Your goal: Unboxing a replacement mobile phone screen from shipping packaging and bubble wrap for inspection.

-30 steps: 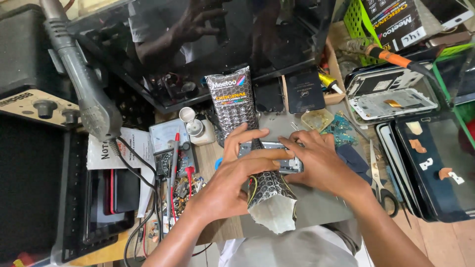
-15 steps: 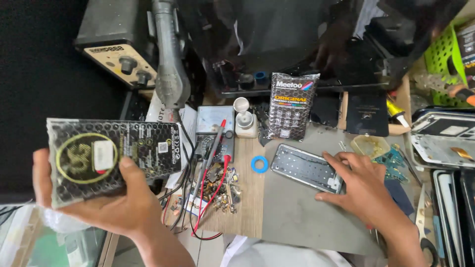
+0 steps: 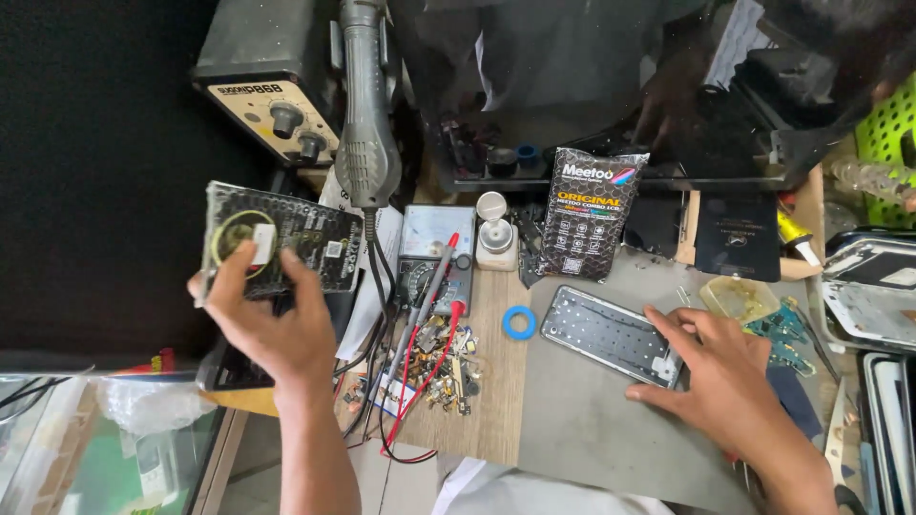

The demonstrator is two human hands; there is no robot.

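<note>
My left hand (image 3: 272,319) grips a flat black packet (image 3: 281,241) with a round gold mark and a white sticker, held up at the left over the bench edge. My right hand (image 3: 720,372) rests with spread fingers on the near end of a silver phone frame (image 3: 608,334) that lies on a grey work mat (image 3: 592,420). A small blue ring (image 3: 520,322) lies just left of the frame on the wooden top.
A hot-air wand (image 3: 361,124) hangs beside its station (image 3: 272,86). A multimeter (image 3: 434,257) with red probes, a pile of small parts (image 3: 444,367), a white bottle (image 3: 494,238), a black foil pouch (image 3: 590,212), trays of phone parts (image 3: 878,296) at right.
My left hand pulled the black packet away from the phone, swung it out to the left, and now holds it higher and farther back. My right hand stays on the phone frame.
</note>
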